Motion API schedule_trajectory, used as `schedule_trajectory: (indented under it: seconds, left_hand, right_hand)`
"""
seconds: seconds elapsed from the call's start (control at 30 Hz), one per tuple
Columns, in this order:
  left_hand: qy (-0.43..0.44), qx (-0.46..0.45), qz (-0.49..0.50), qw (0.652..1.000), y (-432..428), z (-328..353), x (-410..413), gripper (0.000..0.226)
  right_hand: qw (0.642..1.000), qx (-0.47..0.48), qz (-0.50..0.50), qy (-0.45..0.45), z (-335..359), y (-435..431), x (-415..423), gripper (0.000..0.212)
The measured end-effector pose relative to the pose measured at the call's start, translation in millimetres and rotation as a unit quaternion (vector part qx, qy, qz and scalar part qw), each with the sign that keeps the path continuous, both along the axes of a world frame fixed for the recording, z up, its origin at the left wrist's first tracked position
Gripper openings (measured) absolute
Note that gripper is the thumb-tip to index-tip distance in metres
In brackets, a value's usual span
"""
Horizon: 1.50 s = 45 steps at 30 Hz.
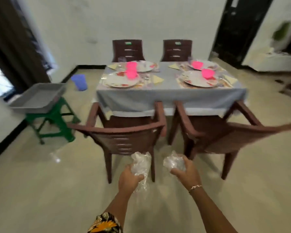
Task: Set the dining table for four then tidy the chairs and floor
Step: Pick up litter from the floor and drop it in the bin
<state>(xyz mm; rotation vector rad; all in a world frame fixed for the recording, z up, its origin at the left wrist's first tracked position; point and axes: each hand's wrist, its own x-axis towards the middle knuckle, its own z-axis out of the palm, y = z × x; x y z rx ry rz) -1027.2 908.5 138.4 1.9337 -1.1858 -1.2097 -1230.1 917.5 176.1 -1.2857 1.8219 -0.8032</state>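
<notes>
I stand behind two brown plastic chairs, the left chair (124, 132) and the right chair (225, 132), both pushed against the dining table (166, 98) with its pale blue cloth. On the table lie several floral plates (121, 80) with pink bowls (132, 74), yellow napkins (157, 79) and glasses. My left hand (128, 179) grips a crumpled clear plastic wrap (141, 163). My right hand (186, 172) grips a second clear plastic wad (174, 161). Both hands hover above the floor, just behind the chair backs.
A grey tray (39, 96) rests on a green stool (52, 121) at the left. A blue bin (79, 82) stands on the floor beside the table. Two more brown chairs (128, 50) are at the far side. Dark doorways flank the room.
</notes>
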Motion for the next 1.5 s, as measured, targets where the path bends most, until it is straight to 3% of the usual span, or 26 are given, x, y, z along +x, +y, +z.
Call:
schedule_trajectory:
  seconds: [0.1, 0.2, 0.37, 0.53, 0.77, 0.87, 1.2, 1.3, 1.37, 1.5]
  left_hand:
    - [0.004, -0.003, 0.072, 0.997, 3, 5, 88, 0.055]
    - [0.004, -0.006, 0.130, 0.991, 0, 8, 187, 0.055]
    - [-0.012, -0.025, 0.237, 0.971, -3, 14, 368, 0.058]
    - [-0.011, -0.036, 0.310, 0.950, -25, 18, 476, 0.047]
    - [0.010, -0.068, 0.309, 0.948, -141, 11, 562, 0.043]
    - [0.006, -0.076, 0.290, 0.954, -211, 14, 594, 0.052]
    - [0.058, -0.100, 0.279, 0.953, -441, 31, 691, 0.054]
    - [0.093, -0.085, 0.295, 0.947, -501, 22, 715, 0.056]
    - [0.102, -0.079, 0.285, 0.950, -549, 13, 734, 0.063]
    - [0.069, -0.056, 0.255, 0.963, -652, 3, 772, 0.059]
  right_hand:
    - [0.998, -0.014, 0.062, -0.014, 5, -27, 103, 0.064]
    - [0.992, -0.012, 0.120, -0.032, -12, -57, 214, 0.074]
    - [0.979, -0.023, 0.187, -0.074, -13, -86, 400, 0.071]
    - [0.973, -0.021, 0.214, -0.088, -2, -123, 513, 0.067]
    - [0.982, -0.038, 0.163, -0.090, -9, -237, 600, 0.061]
    - [0.987, -0.047, 0.130, -0.082, -15, -306, 633, 0.055]
    - [0.992, -0.017, 0.129, -0.004, -3, -528, 701, 0.056]
    - [0.994, -0.014, 0.109, -0.016, -10, -588, 725, 0.065]
    - [0.995, -0.011, 0.101, -0.017, -14, -631, 743, 0.057]
    - [0.996, -0.015, 0.083, -0.015, -22, -720, 770, 0.057]
